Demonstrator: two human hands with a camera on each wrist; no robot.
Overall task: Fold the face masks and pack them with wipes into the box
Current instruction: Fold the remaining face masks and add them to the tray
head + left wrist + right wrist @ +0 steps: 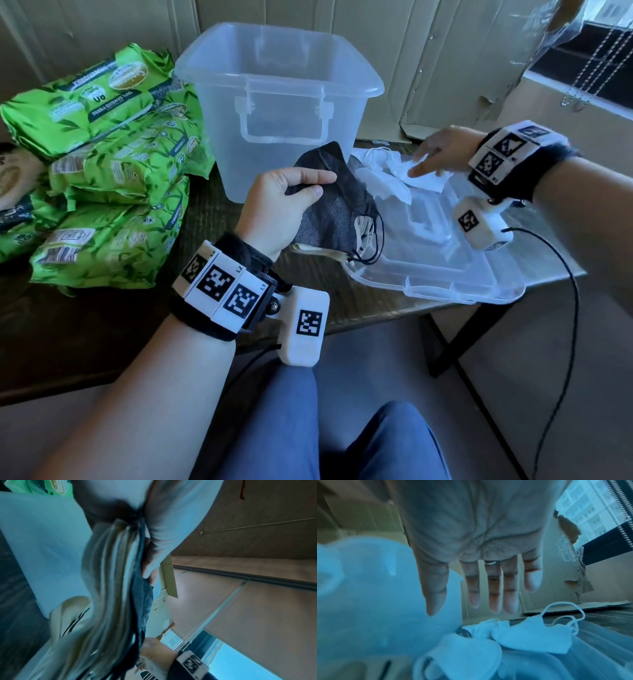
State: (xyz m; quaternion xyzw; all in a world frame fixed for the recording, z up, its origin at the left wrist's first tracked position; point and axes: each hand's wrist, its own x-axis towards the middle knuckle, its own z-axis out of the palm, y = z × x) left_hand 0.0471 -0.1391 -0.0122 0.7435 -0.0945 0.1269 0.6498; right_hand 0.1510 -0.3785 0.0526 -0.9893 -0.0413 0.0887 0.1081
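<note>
My left hand [291, 192] pinches a folded stack of masks, a black mask [335, 205] outermost with a beige one under it, just in front of the clear plastic box [274, 89]. The left wrist view shows the same black mask [142, 601] edge-on between thumb and fingers. My right hand [438, 150] is open, fingers straight, reaching down over loose white masks [394, 171] that lie on the box's clear lid [445, 253]. In the right wrist view the fingers [493, 592] hover just above the white masks [530, 634]. Green wipe packs [102, 164] are piled at the left.
The box stands open and looks empty at the back of the dark table [342, 298]. Flattened cardboard [428, 51] leans behind it. The lid overhangs the table's right edge. A cable [568, 308] hangs from my right wrist. My knees are below the table's front edge.
</note>
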